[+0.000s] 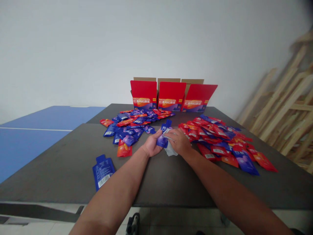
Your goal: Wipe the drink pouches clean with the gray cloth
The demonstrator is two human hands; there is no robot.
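A blue-purple drink pouch (161, 141) is gripped in my left hand (152, 144), its narrow spout end pointing away from me. My right hand (179, 140) pinches a crumpled white tissue (171, 150) and presses it against the right side of that pouch. Both hands are over the middle of the dark table. Left of my left forearm lies a single blue pouch (103, 172), barcode side up, partly hidden by the arm. A pile of mixed red and blue pouches (133, 127) sits beyond my left hand. To the right of my right hand spreads a larger, mostly red pile (217, 138).
Three open red cartons (172, 94) stand in a row at the back of the dark table (61, 169), flaps raised. A blue table with a white line (49, 129) adjoins on the left. Wooden frames (293, 98) lean at the right.
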